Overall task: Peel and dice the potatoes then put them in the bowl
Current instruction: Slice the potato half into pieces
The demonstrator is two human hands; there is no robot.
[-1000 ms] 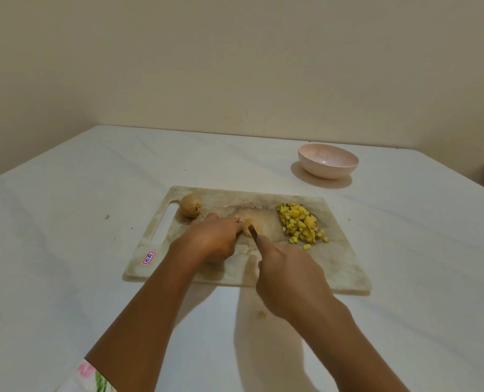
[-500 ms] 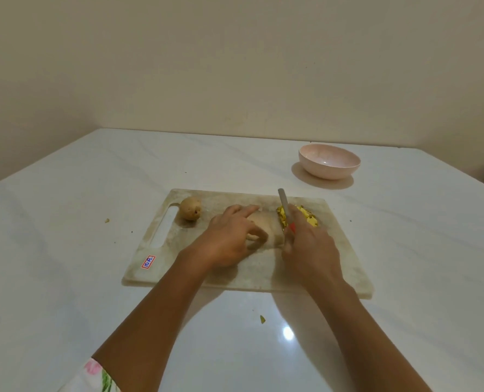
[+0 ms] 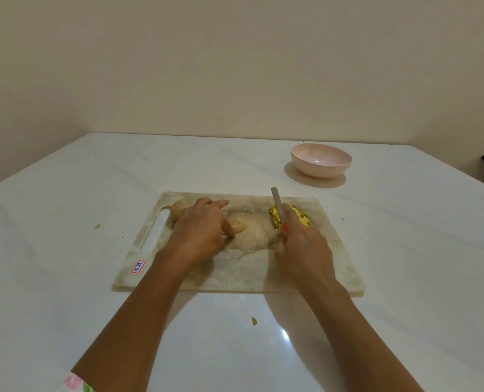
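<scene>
Centre: a potato piece [image 3: 238, 226] is pinched by the left hand [image 3: 201, 233] for cutting; the knife [image 3: 276, 203], gripped by the right hand [image 3: 303, 250], is laid against the dice [image 3: 301, 219], presumably gathering them for the bowl [image 3: 321, 161], upper right.

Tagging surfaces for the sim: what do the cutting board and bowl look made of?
Cutting board: likely plastic, marbled print, matte, scuffed pale mid-board, moulded handle slot. Bowl: pink, smooth, soft sheen; melamine or glazed ceramic, cannot tell.
</scene>
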